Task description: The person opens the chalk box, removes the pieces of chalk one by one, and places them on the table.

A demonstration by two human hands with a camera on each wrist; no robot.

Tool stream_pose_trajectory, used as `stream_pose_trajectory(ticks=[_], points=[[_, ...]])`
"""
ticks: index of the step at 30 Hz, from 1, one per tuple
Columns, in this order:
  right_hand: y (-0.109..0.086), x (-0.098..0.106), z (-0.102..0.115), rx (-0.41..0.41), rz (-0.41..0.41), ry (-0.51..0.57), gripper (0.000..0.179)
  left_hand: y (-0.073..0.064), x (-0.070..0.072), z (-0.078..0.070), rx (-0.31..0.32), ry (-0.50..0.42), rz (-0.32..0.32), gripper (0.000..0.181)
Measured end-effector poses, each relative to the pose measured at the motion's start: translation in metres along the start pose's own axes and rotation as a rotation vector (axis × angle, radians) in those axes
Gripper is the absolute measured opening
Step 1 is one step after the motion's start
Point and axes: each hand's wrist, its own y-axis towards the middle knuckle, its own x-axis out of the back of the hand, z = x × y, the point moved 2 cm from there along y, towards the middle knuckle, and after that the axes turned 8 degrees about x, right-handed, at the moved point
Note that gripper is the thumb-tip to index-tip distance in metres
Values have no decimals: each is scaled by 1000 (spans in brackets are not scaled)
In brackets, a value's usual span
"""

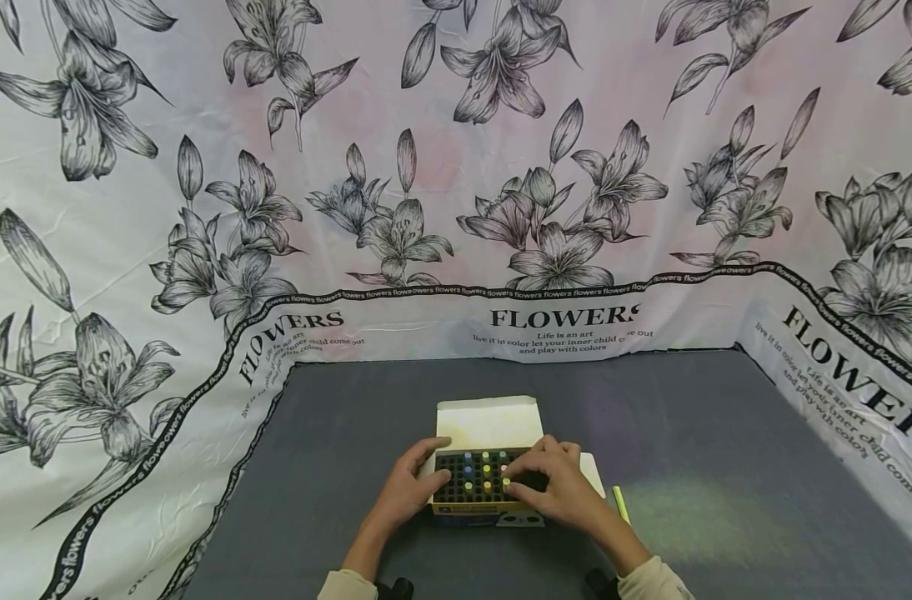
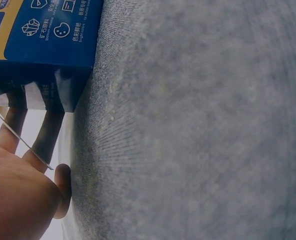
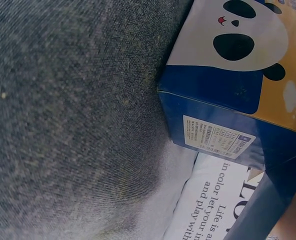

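A cardboard chalk box stands on the table with its lid folded back. Inside is a black grid holding several upright chalk sticks with blue, yellow, orange and green ends. My left hand holds the box's left end, thumb and index finger over the rim. In the left wrist view, other fingers lie along that blue end. My right hand is over the right part of the grid, where thumb and index finger pinch a yellow chalk stick. The right wrist view shows the box's panda-printed front.
A yellow-green chalk stick lies on the grey tabletop to the right of the box. A white side flap sticks out at the box's right end. A flower-printed sheet hangs behind the table and along both sides.
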Motion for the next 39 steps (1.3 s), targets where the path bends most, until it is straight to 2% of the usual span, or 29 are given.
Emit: stream_pose_trajectory(ticks=[13,21,31,39], points=[[3,2,5,33,-15,33,20,1,0,1,0,-23,9,48],[9,8,8,70,-112,14,21,0,0,1,-5,-8,9,48],[8,15,7,26,-179,34,18,0,0,-1,1,-15,3,48],[6,23,4,36,-231,77,18,0,0,-1,-7,-12,0,48]])
